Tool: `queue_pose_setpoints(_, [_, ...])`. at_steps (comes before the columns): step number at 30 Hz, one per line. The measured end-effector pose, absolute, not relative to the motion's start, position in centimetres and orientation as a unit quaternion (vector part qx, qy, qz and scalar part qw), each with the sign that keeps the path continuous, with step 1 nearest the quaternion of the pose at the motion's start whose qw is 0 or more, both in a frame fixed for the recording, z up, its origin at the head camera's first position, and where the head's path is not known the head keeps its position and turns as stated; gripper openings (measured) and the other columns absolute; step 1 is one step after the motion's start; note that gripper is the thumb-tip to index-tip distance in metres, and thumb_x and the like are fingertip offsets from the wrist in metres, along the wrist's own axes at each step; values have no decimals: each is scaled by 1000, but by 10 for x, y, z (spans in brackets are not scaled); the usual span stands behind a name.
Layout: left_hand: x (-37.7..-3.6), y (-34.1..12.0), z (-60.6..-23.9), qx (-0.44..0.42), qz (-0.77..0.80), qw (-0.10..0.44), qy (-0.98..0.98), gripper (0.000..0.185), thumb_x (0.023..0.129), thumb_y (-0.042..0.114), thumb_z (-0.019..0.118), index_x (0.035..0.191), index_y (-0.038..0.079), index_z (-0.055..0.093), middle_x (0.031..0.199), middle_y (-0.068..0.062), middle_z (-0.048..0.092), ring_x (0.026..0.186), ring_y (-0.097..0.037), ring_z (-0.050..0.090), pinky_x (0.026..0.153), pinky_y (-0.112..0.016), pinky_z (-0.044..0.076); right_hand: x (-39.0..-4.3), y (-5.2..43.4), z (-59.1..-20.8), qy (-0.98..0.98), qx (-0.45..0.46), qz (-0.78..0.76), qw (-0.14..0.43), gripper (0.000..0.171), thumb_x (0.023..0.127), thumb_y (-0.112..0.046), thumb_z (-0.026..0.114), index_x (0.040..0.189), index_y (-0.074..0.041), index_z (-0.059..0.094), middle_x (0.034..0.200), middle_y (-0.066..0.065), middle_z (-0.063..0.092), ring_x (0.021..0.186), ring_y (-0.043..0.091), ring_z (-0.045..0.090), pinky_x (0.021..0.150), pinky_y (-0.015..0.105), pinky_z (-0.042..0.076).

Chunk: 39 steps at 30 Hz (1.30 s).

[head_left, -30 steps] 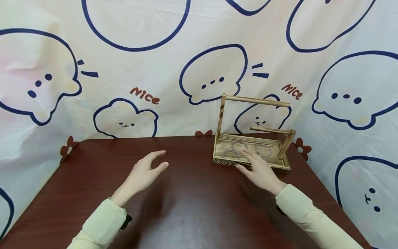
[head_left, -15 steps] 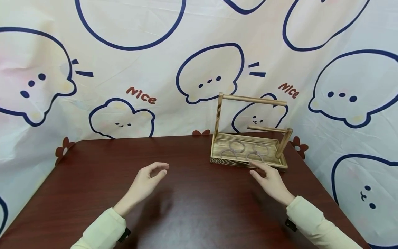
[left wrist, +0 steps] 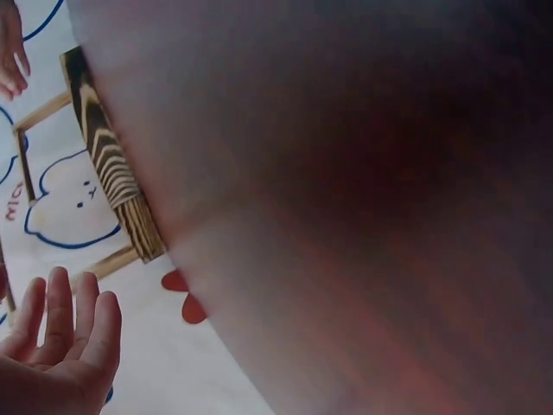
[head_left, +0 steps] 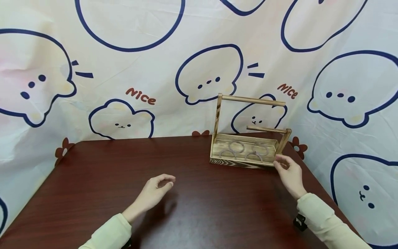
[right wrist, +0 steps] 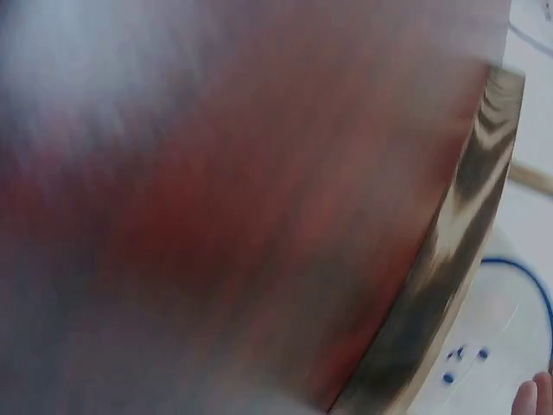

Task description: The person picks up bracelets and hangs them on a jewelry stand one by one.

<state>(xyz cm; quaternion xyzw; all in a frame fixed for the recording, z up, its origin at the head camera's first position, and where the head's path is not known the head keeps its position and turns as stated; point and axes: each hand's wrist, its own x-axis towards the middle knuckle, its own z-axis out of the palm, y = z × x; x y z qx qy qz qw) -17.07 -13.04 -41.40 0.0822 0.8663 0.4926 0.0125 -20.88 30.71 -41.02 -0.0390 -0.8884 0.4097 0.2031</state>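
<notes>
A wooden rack [head_left: 245, 165] stands toward the back right of the table, with a shallow tray and two upright posts, each bearing a horizontal bar. Several thin greyish rings [head_left: 236, 147] lie in its tray. My right hand [head_left: 290, 174] is at the rack's front right corner, thumb and fingers bent, fingertips overlapping the corner in the head view. In the right wrist view only its fingertips [right wrist: 531, 398] show, beyond the rack's front board [right wrist: 449, 225]. My left hand [head_left: 155, 190] hovers over the table left of centre, fingers loosely curved, holding nothing.
The dark red-brown table [head_left: 109, 180] reaches back to a white cloth backdrop [head_left: 168, 114] printed with blue bear outlines. More of this cloth hangs along both sides. The rack's taller bar [head_left: 253, 100] stands behind its lower bar [head_left: 267, 129].
My right hand has moved right, from over the rack's tray to its front right corner. The left hand has come slightly nearer and to the right. The rings look unmoved.
</notes>
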Motion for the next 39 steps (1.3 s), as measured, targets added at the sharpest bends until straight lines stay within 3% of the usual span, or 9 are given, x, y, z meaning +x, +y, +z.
queue_pose_setpoints(4, [-169, -126, -417, 92, 497, 30, 863, 21, 89, 13, 58, 108, 9, 65, 108, -6, 67, 96, -15, 64, 78, -28, 49, -224, 323, -406, -881, -71, 421, 205, 43, 92, -24, 55, 129, -4, 49, 123, 16, 54, 103, 12, 54, 85, 23, 45])
queue_pose_setpoints(7, [-167, -124, -419, 104, 500, 41, 859, 22, 89, 12, 57, 109, 7, 64, 109, -9, 66, 96, -16, 64, 78, -28, 50, -235, 340, -403, -879, -66, 440, 169, 60, 91, -28, 55, 140, 0, 32, 135, 23, 40, 121, 35, 42, 97, 45, 38])
queue_pose_setpoints(10, [-166, -123, -418, 117, 502, 44, 856, 21, 90, 12, 57, 108, 6, 63, 108, -11, 66, 96, -19, 64, 78, -28, 50, -249, 357, -400, -884, -55, 452, 103, 78, 90, -34, 56, 145, 2, 14, 144, 28, 23, 130, 44, 26, 100, 57, 29])
queue_pose_setpoints(15, [-164, -122, -417, 133, 501, 46, 854, 21, 90, 13, 57, 107, 5, 63, 106, -13, 66, 95, -22, 65, 76, -25, 50, -269, 376, -402, -904, -42, 426, 9, 94, 87, -43, 57, 146, 1, -1, 148, 31, 7, 134, 47, 13, 101, 62, 23])
queue_pose_setpoints(21, [-162, -121, -419, 139, 490, 47, 859, 20, 90, 13, 56, 107, 6, 64, 108, -12, 66, 95, -19, 64, 77, -23, 49, -278, 382, -422, -906, -26, 419, -55, 102, 85, -46, 60, 145, 2, -8, 148, 32, 4, 134, 49, 11, 103, 61, 22])
queue_pose_setpoints(27, [-163, -123, -418, 156, 494, 45, 854, 22, 91, 16, 56, 109, 4, 63, 110, -13, 65, 96, -21, 64, 78, -27, 51, -282, 382, -438, -903, -7, 423, -80, 103, 85, -42, 62, 144, 5, -8, 148, 33, -2, 134, 51, 6, 103, 63, 18])
queue_pose_setpoints(39, [-164, -120, -420, 155, 494, 56, 854, 23, 91, 16, 56, 109, 5, 62, 110, -12, 65, 97, -22, 64, 79, -30, 52, -286, 383, -446, -903, -9, 423, -79, 97, 87, -33, 62, 145, 4, -6, 147, 33, 4, 132, 51, 11, 102, 62, 22])
